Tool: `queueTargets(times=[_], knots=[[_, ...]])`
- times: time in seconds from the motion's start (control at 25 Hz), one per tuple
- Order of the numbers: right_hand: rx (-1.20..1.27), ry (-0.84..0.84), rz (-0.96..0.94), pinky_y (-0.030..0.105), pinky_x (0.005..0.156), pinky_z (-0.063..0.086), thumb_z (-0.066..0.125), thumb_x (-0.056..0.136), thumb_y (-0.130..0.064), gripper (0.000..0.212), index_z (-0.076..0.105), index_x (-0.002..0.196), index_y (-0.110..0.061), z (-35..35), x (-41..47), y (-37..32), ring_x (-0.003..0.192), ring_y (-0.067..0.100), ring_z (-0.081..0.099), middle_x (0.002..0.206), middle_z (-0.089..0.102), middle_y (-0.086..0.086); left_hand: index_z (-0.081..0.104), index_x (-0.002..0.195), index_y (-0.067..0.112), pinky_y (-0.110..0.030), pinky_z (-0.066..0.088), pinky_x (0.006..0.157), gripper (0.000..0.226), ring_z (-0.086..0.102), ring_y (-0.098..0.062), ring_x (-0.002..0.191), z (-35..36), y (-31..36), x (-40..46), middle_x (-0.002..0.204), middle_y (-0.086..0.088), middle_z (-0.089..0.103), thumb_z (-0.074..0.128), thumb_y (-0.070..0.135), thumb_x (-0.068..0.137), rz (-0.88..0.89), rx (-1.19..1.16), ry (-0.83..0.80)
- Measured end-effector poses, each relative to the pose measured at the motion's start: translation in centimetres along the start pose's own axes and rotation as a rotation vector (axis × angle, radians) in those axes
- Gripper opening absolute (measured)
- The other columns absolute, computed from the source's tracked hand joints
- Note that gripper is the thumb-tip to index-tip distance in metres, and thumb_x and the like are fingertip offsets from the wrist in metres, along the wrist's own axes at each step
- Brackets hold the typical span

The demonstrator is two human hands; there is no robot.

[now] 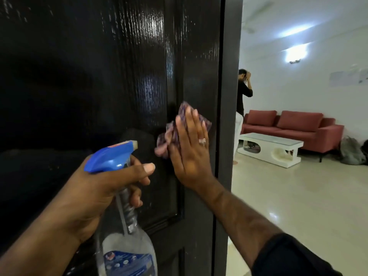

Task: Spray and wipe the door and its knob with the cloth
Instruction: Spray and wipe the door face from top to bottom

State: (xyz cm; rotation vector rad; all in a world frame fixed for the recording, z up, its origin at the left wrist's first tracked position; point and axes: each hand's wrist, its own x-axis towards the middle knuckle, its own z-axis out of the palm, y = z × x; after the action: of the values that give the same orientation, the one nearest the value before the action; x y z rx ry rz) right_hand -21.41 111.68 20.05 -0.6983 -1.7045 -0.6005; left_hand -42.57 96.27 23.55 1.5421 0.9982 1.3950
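Note:
A glossy black panelled door (pixel 119 76) fills the left and middle of the head view, with wet streaks shining on its upper part. My right hand (pixel 191 152) presses a purple patterned cloth (pixel 171 136) flat against the door near its right edge, fingers straight. My left hand (pixel 103 188) grips the neck of a clear spray bottle (pixel 123 236) with a blue trigger head (pixel 111 154), held in front of the door. No knob is visible.
The door's edge (pixel 229 116) stands open onto a lit room. A person (pixel 244 92) stands just past the door. Beyond are a red sofa (pixel 294 126), a white coffee table (pixel 270 148) and bags (pixel 352 150) on the glossy tile floor.

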Motion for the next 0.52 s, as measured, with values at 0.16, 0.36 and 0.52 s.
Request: queueTargets(times=[0.16, 0.36, 0.52], knots=[[0.008, 0.001, 0.065, 0.071, 0.126, 0.023, 0.043, 0.113, -0.034, 0.06, 0.037, 0.165, -0.005, -1.4, -4.7, 5.1, 0.166, 0.035, 0.017, 0.178, 0.02, 0.016, 0.063, 0.082, -0.005, -0.038, 0.058, 0.055, 0.045, 0.058, -0.028, 0.052, 0.9, -1.3, -1.7, 0.079, -0.019, 0.071, 0.095, 0.022, 0.065, -0.031, -0.048, 0.018], [0.095, 0.116, 0.455, 0.058, 0.135, 0.006, 0.036, 0.112, -0.043, 0.071, 0.022, 0.17, -0.005, 0.7, -0.8, 0.5, 0.168, 0.031, 0.002, 0.18, 0.007, 0.016, 0.063, 0.071, 0.0, -0.04, 0.058, 0.061, 0.043, 0.059, -0.031, 0.054, 2.9, -3.7, -1.3, 0.07, -0.019, 0.066, 0.096, 0.026, 0.066, -0.069, 0.021, -0.01], [-0.037, -0.074, 0.046, 0.068, 0.129, 0.018, 0.042, 0.111, -0.035, 0.066, 0.031, 0.166, 0.0, -1.0, -6.8, 4.2, 0.167, 0.036, 0.008, 0.178, 0.013, 0.021, 0.052, 0.066, -0.008, -0.042, 0.061, 0.061, 0.053, 0.061, -0.037, 0.051, 4.2, -6.8, -2.7, 0.061, -0.035, 0.057, 0.089, 0.029, 0.065, -0.086, 0.069, 0.005]])
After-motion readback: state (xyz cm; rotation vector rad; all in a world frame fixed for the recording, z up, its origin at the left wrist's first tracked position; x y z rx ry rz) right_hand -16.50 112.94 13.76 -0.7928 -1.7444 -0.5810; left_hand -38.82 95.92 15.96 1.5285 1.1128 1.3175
